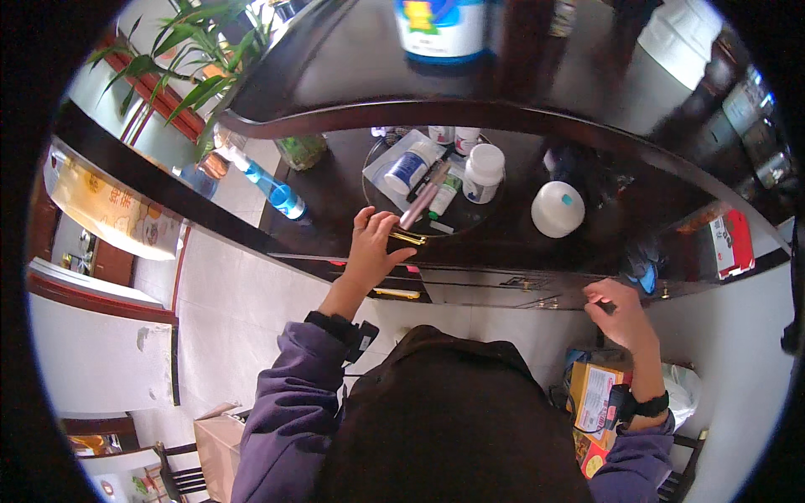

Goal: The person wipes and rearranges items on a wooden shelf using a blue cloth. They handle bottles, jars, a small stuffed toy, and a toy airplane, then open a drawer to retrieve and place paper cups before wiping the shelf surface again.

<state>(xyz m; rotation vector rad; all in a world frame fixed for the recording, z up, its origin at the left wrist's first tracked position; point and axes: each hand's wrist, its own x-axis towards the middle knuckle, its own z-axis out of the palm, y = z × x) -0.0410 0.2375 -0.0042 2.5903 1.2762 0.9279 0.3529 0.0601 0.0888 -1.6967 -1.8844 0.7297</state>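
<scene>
At the front rim of a round tray is my left hand, thumb and fingers apart. A slim gold-coloured metal item lies by its fingertips; whether they touch it I cannot tell. Inside the tray are a pink tube-shaped item, a white and green tube, a tilted white bottle with a blue label and an upright white bottle. My right hand hovers in front of the cabinet edge, fingers bent, a gap beside the thumb, nothing seen in it.
A round white container stands right of the tray, a bottle of blue liquid left of it. A raised dark shelf curves above, carrying a large white and blue container. A red and white box is far right. Cabinet drawers face me.
</scene>
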